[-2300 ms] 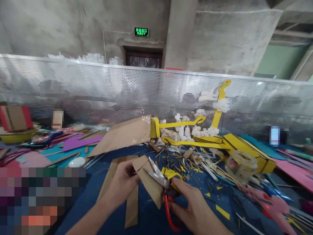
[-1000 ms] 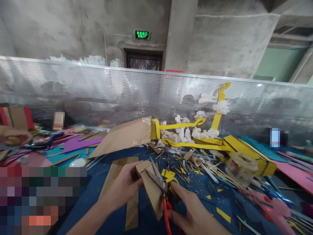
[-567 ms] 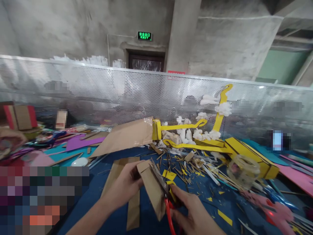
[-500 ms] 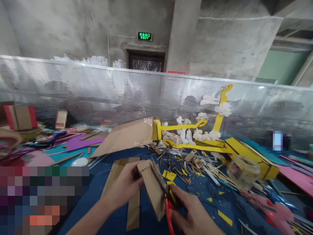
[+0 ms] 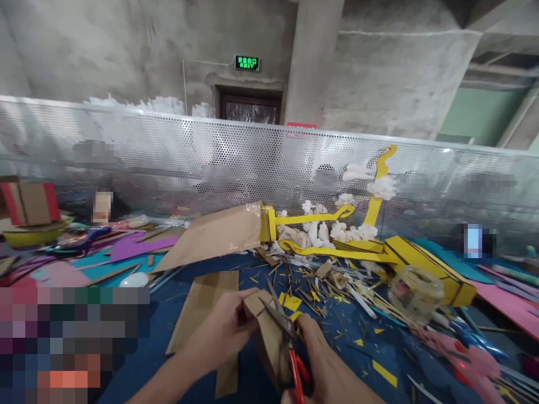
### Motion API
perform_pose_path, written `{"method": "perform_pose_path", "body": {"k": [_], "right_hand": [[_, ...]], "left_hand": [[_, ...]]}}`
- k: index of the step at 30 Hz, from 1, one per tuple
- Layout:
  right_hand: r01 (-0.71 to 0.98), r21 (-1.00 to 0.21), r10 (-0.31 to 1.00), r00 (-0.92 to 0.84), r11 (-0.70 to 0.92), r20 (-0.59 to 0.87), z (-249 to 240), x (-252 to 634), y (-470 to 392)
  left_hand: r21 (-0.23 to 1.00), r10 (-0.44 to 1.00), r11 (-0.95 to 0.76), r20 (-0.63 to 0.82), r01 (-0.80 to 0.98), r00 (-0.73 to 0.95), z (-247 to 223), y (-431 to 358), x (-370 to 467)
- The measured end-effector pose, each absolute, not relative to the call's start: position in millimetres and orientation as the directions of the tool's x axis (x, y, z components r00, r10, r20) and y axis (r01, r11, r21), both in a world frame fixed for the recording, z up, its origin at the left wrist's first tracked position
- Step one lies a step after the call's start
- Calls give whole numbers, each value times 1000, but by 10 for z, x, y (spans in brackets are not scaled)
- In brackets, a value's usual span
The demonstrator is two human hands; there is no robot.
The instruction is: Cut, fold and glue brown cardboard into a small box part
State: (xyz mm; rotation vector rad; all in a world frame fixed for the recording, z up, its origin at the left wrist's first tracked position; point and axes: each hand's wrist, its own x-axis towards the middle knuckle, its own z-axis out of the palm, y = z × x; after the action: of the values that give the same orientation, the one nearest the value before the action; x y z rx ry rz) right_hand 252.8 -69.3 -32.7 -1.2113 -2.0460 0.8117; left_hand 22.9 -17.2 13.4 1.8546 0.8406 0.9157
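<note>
Where the head view meets the grey concrete wall (image 5: 126,45), a black rectangular sign (image 5: 247,63) glows green: "安全出口 EXIT"; lettering on the red strip (image 5: 301,127) lower down is illegible. Left hand (image 5: 223,325), reaching inward, pinches a folded brown cardboard piece (image 5: 266,328) above the blue desk (image 5: 248,387). Right hand (image 5: 318,359) curls round red-and-yellow-handled steel scissors (image 5: 281,319), blades parted at the cardboard's upper right edge.

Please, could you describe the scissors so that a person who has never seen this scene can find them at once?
In front of the metal panel lies the blue tabletop. At its near middle, the right hand holds the scissors against the cardboard piece in the left hand. Silver blades and bright red handles set them apart from the brown cardboard and yellow scraps nearby.
</note>
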Motion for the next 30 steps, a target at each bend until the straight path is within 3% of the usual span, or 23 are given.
{"method": "perform_pose_path", "body": {"k": [10,18,30], "right_hand": [[496,-695,851,-358,521,383,-408,2621,-696],[521,-697,865,-381,493,327,-460,2648,-694],[529,-675,857,-331,515,394,-459,2606,-682]], "left_hand": [[913,833,-384,277,140,478,115,-136,218],[931,844,-347,258,113,471,21,-110,155],[921,826,-377,287,97,484,111,-130,162]]}}
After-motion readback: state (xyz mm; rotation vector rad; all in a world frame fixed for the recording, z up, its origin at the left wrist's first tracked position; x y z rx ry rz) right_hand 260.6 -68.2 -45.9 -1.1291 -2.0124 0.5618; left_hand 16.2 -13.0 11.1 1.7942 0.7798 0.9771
